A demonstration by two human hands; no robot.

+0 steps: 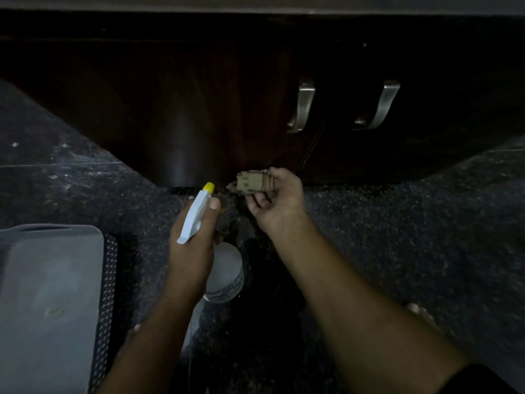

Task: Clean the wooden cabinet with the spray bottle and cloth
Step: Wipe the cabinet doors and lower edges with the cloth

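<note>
Head view: prep stage, and I judged the cabinet wipe hadn't started.
Left hand gripped the spray bottle at its neck, with the yellow nozzle just beside the folded cloth. The right hand pinched that cloth. Both sat low by the base of the dark wooden cabinet, above the floor. I saw no wet streaks on the doors, though it was too dim to be sure. Spraying and wiping looked left to do.
</note>
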